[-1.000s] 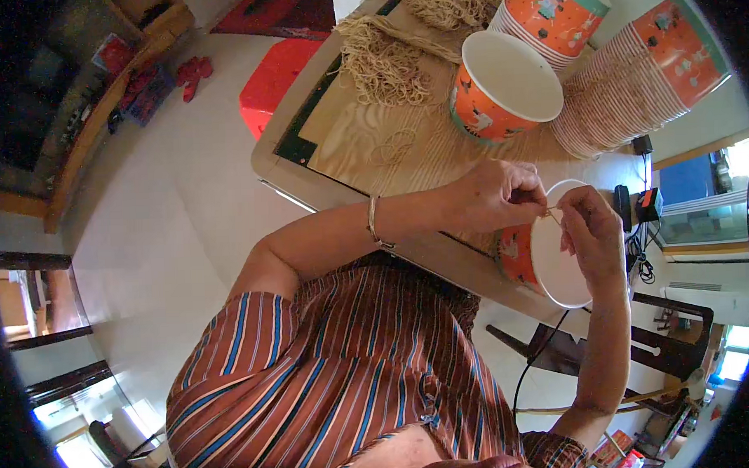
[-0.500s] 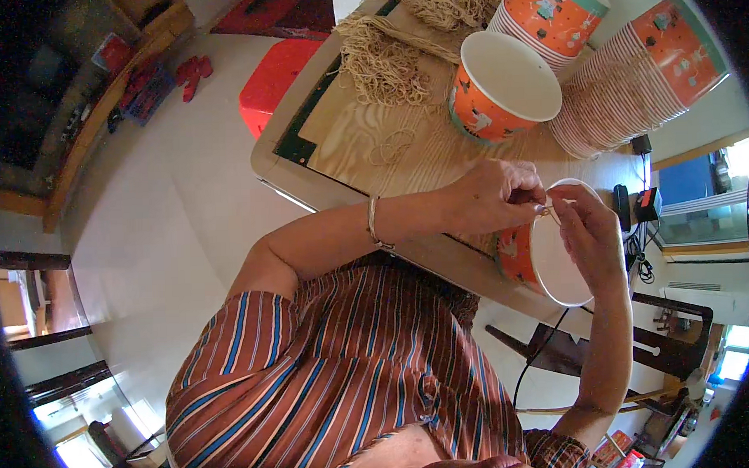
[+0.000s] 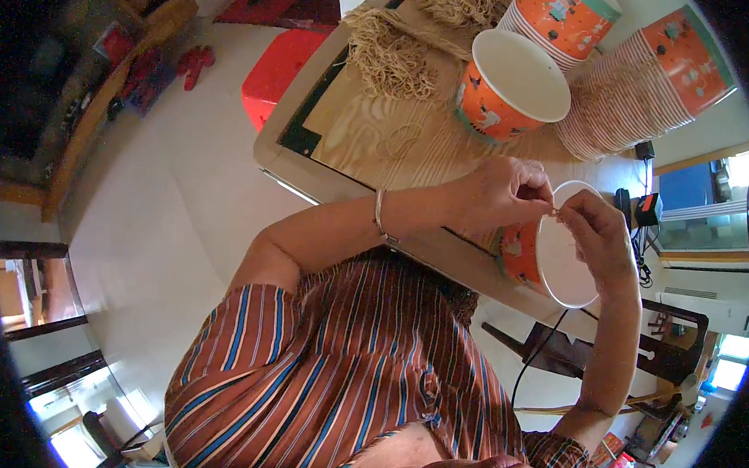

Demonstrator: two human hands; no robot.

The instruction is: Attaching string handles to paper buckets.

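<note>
Above the mouth of an orange-patterned paper tub (image 3: 520,258) with a white inside, both hands meet at the fingertips. My left hand (image 3: 509,192) pinches a short, thin tan string (image 3: 554,213). My right hand (image 3: 599,230) pinches the same string from the other side, fingers curled over the tub's opening. The fingers partly cover the string and the tub's rim. Beyond my left hand, a second paper tub (image 3: 510,89) stands with its white mouth showing. A small loose coil of string (image 3: 398,141) lies on the wooden board.
Tangled tan string (image 3: 393,60) is heaped at the board's far end. Long stacks of nested paper tubs (image 3: 633,93) stand at the far right. Black cables (image 3: 641,245) and a black adapter (image 3: 648,208) are at the table's right edge. A red stool (image 3: 278,72) stands beyond the table's left corner.
My fingertips have drawn slightly closer together around the string, and both hands have shifted a little to the right in the picture. The tubs and string heap have shifted slightly with the view.
</note>
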